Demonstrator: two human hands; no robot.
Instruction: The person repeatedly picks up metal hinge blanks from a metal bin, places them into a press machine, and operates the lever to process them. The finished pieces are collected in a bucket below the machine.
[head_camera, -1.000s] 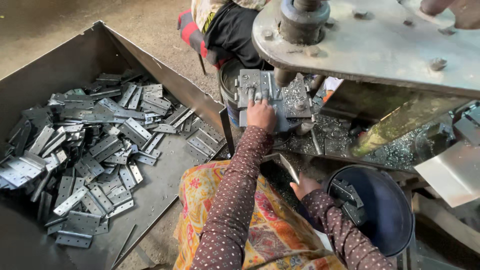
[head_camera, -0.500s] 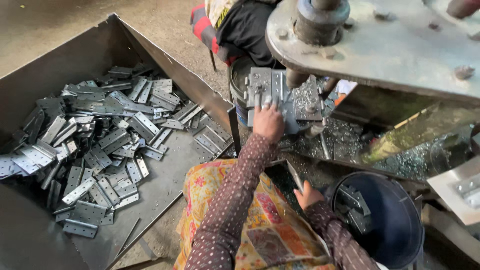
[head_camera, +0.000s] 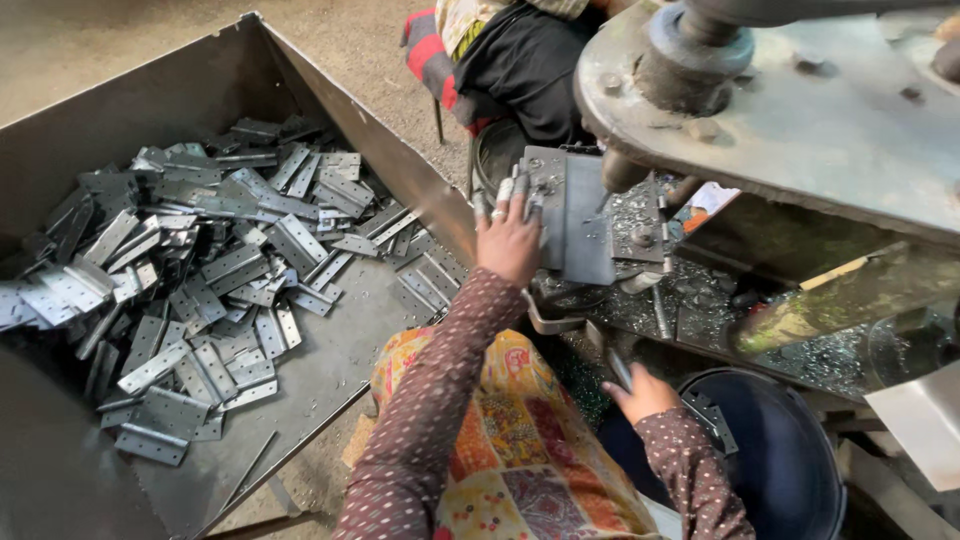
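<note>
The left hand (head_camera: 510, 240) has its fingers (head_camera: 520, 192) spread flat on a grey metal plate (head_camera: 565, 215) seated under the press head (head_camera: 690, 50); judged from here, keep them clear of the punch and square the plate first. Below the plate, the right hand (head_camera: 642, 392) pinches a small metal piece beside a dark bucket (head_camera: 790, 470). Left of the plate, a steel bin (head_camera: 380, 150) holds loose hinge plates (head_camera: 200, 270); shavings litter the table (head_camera: 700, 310)

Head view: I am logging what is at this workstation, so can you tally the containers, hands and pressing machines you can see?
Metal bin of flat hinge plates: 1
Dark round tub: 1
Person's hands, left hand and right hand: 2
Press machine: 1
Total: 5
</note>
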